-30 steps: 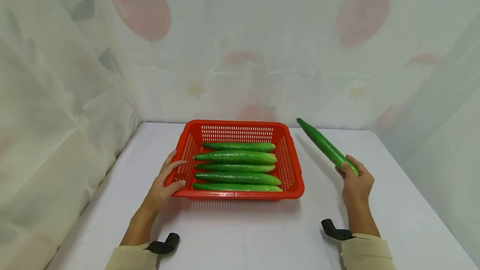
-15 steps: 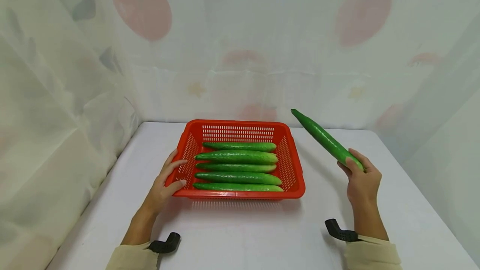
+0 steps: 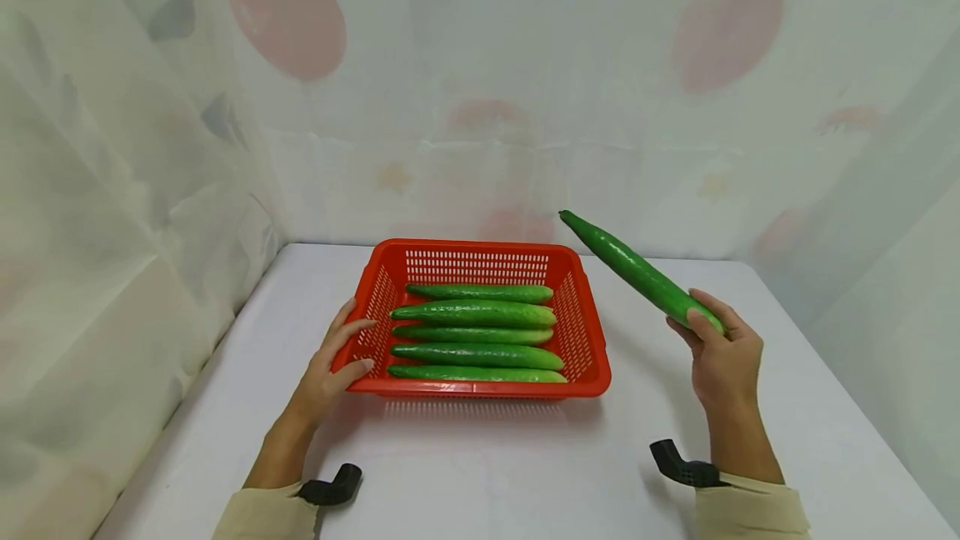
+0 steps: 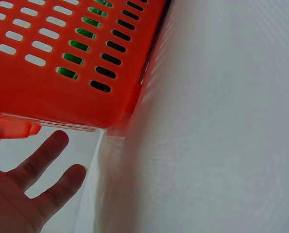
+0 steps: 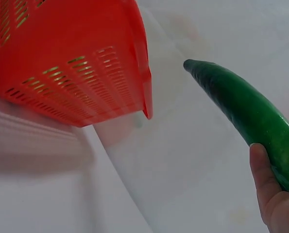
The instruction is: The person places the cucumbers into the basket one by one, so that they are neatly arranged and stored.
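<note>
In the head view, my right hand (image 3: 725, 361) grips a long green cucumber (image 3: 637, 272) by its paler end, up off the table to the right of the red basket (image 3: 480, 389). The cucumber's dark, narrow tip points up and left, level with the basket's back rim. My left hand (image 3: 318, 380) holds the basket's left rim, thumb and a finger reaching over it; in the left wrist view other fingers (image 4: 61, 189) spread below the rim. Inside the basket several cucumbers (image 3: 480, 313) lie side by side, pale ends to the right.
The basket stands on a white-covered table (image 3: 487, 473). Behind it hangs a pale curtain (image 3: 585, 90) with faded fruit prints, and a creased cloth (image 3: 90, 273) runs down the left side. A black fitting sits on each wrist beside a beige sleeve (image 3: 750, 511).
The right hand has lifted the cucumber higher, shifting slightly right, while the cucumber's tip has swung up and left toward the basket. My left hand and the basket have stayed put.
</note>
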`<state>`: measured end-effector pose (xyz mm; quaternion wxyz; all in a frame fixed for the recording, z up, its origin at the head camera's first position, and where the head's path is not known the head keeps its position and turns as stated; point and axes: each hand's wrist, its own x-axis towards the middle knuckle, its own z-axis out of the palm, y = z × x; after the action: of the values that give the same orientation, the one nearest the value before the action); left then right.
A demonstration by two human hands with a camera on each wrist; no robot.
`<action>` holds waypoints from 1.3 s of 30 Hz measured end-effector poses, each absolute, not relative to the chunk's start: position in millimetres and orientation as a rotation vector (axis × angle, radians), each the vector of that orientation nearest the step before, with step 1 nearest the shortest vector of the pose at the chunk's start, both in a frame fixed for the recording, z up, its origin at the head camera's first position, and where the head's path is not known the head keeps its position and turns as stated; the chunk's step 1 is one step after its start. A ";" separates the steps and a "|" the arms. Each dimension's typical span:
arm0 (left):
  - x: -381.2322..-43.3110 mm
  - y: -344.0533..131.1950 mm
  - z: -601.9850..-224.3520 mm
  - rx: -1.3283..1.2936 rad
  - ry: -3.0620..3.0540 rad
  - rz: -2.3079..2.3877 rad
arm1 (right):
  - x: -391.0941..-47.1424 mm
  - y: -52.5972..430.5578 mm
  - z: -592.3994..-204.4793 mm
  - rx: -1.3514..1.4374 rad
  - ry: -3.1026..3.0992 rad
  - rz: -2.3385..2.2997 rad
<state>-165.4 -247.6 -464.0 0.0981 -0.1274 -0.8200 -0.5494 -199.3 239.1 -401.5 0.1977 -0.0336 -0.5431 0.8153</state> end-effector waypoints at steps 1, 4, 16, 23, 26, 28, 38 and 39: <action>-165.4 -247.4 -463.8 -0.376 -2.424 -1.631 | -199.3 237.8 -400.9 -0.078 -1.519 2.289; -165.6 -247.2 -463.6 -0.380 -2.418 -1.636 | -198.9 233.3 -399.1 -0.037 -1.529 2.299; -166.0 -247.5 -463.9 -0.386 -2.413 -1.633 | -198.5 215.6 -395.6 0.131 -1.630 2.294; -166.1 -247.6 -464.7 -0.388 -2.417 -1.629 | -200.3 204.5 -395.5 0.253 -1.697 2.310; -166.0 -247.1 -464.1 -0.387 -2.420 -1.632 | -200.2 199.1 -395.7 0.287 -1.724 2.309; -166.1 -247.0 -464.0 -0.385 -2.424 -1.630 | -199.8 195.6 -396.7 0.301 -1.765 2.288; -165.3 -245.9 -462.4 -0.381 -2.415 -1.632 | -202.4 179.1 -400.9 0.412 -1.959 2.179; -165.2 -246.0 -462.2 -0.381 -2.414 -1.633 | -202.9 177.9 -401.1 0.419 -1.977 2.166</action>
<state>-165.2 -246.0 -462.2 0.1010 -0.1290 -0.8171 -0.5527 -202.9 177.9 -401.1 0.0894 0.1410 -0.6647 0.7282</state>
